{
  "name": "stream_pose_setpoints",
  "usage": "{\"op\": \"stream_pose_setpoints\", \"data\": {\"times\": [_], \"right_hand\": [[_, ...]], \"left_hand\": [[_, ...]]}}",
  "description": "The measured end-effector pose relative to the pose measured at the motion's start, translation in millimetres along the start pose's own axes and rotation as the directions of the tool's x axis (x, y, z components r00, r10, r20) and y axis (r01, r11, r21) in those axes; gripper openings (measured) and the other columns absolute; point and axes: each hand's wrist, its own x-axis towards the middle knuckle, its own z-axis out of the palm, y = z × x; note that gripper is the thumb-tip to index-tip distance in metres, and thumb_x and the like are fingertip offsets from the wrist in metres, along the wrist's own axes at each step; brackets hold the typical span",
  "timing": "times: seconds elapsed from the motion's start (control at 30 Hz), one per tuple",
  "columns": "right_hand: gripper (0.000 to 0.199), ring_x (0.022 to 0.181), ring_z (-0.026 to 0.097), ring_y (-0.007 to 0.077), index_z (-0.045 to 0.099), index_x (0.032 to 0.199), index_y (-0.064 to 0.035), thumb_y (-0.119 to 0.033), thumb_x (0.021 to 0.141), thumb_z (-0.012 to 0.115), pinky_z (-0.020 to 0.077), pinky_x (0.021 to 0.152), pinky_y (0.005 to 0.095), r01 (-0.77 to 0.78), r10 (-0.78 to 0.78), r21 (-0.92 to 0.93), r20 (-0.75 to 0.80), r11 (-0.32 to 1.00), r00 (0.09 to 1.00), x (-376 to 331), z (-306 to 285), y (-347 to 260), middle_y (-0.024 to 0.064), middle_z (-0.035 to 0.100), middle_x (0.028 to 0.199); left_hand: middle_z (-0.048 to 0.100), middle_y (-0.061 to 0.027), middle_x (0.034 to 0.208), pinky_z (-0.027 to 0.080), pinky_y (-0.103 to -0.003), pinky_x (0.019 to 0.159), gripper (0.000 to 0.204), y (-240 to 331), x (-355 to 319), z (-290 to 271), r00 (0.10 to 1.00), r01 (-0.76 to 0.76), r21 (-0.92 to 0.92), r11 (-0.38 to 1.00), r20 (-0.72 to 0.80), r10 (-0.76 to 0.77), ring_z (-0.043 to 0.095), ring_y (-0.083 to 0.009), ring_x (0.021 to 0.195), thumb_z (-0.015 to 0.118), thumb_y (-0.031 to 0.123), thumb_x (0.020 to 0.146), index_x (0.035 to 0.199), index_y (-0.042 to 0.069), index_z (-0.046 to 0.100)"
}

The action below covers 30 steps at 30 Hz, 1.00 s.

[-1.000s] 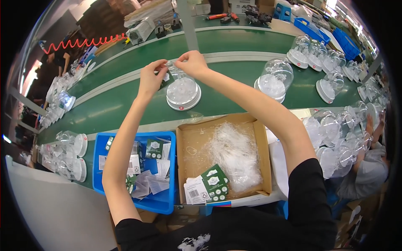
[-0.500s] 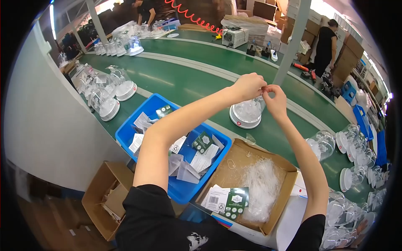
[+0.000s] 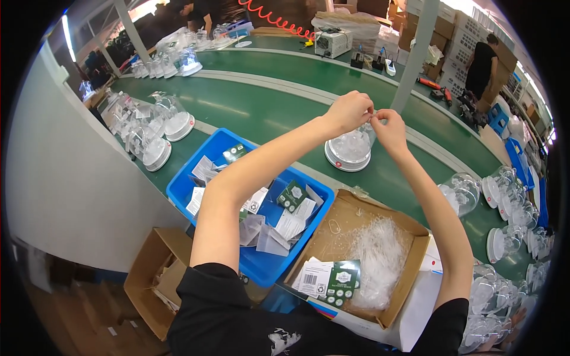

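1. Fingertips of the left hand (image 3: 350,111) and right hand (image 3: 390,132) have come together since a second ago, when a gap parted them; the head view has swung, so the clear dome (image 3: 348,149) now sits farther right in it.
2. Head view, grip: both hands are pinched closed at the dome's top; I cannot tell what, if anything, lies between the fingertips. The dome stands upright on its white base on the green work surface (image 3: 249,115).
3. Containers: the blue bin (image 3: 252,262) holds green-and-white cards (image 3: 293,197) and clear sleeves (image 3: 272,240), partly hidden under the left forearm. Beside it, the cardboard tray (image 3: 350,204) holds a heap of clear strands (image 3: 379,258) and a stack of cards (image 3: 329,280). Lower left, an open carton (image 3: 142,255) contains brown pieces.
4. Edges and room: bare green surface lies left of the dome and between it and another dome (image 3: 460,193) at right. A grey post (image 3: 418,59) rises just beyond the hands. The right forearm passes over the tray's right side.
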Motion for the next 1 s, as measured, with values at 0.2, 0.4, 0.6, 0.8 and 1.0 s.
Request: {"op": "stream_pose_setpoints", "data": {"times": [0.2,0.4,0.6,0.8,1.0], "right_hand": [[0.024,0.087,0.065,0.0278,0.068,0.080,-0.0003,-0.024,0.076,0.067,0.0487,0.081,0.0355,-0.149,0.142,0.137,0.061,0.979,0.988,9.3,9.8,6.3,0.0142,0.069,0.087],[0.026,0.082,0.067,0.0265,0.070,0.081,0.0000,-0.025,0.076,0.066,0.0501,0.075,0.0350,-0.129,0.122,0.095,0.070,0.987,0.990,14.3,15.3,1.7,0.0159,0.070,0.084],[0.026,0.082,0.067,0.0279,0.071,0.082,-0.0007,-0.025,0.074,0.067,0.0504,0.077,0.0354,-0.170,0.161,0.106,0.089,0.980,0.983,13.6,10.9,-14.6,0.0183,0.069,0.083],[0.028,0.084,0.066,0.0315,0.070,0.080,0.0001,-0.027,0.074,0.066,0.0504,0.078,0.0367,-0.224,0.210,0.087,0.144,0.971,0.967,16.5,18.5,-21.4,0.0207,0.068,0.084],[0.025,0.092,0.059,0.0366,0.064,0.075,0.0018,-0.023,0.077,0.063,0.0473,0.082,0.0445,0.102,-0.094,-0.096,0.093,0.990,0.991,17.8,28.8,-16.8,0.0203,0.062,0.095]], "left_hand": [[0.065,-0.0085,0.093,0.051,-0.040,0.078,0.009,-4.5,-2.4,-0.2,1.000,0.001,-0.021,1.000,-0.017,-0.002,0.060,-0.0287,0.092,0.065,0.011,0.077,0.083,0.005,0.069],[0.065,-0.0093,0.094,0.050,-0.040,0.081,0.009,-18.4,-4.9,4.5,0.999,-0.015,-0.020,1.000,-0.050,0.014,0.059,-0.0312,0.093,0.066,0.010,0.076,0.083,0.005,0.069],[0.065,-0.0103,0.091,0.050,-0.040,0.079,0.009,-17.6,-7.1,-1.2,0.997,0.026,-0.073,0.997,-0.071,-0.031,0.059,-0.0307,0.092,0.066,0.011,0.077,0.079,0.003,0.068],[0.066,-0.0090,0.094,0.049,-0.039,0.079,0.008,-23.4,-11.0,-4.6,0.997,0.055,-0.084,0.995,-0.044,-0.059,0.059,-0.0307,0.092,0.065,0.008,0.077,0.083,0.003,0.067],[0.064,-0.0081,0.092,0.050,-0.041,0.077,0.012,-25.6,-12.3,-11.1,0.999,-0.003,-0.011,1.000,-0.050,0.002,0.059,-0.0314,0.091,0.062,0.005,0.076,0.087,0.006,0.067]]}}
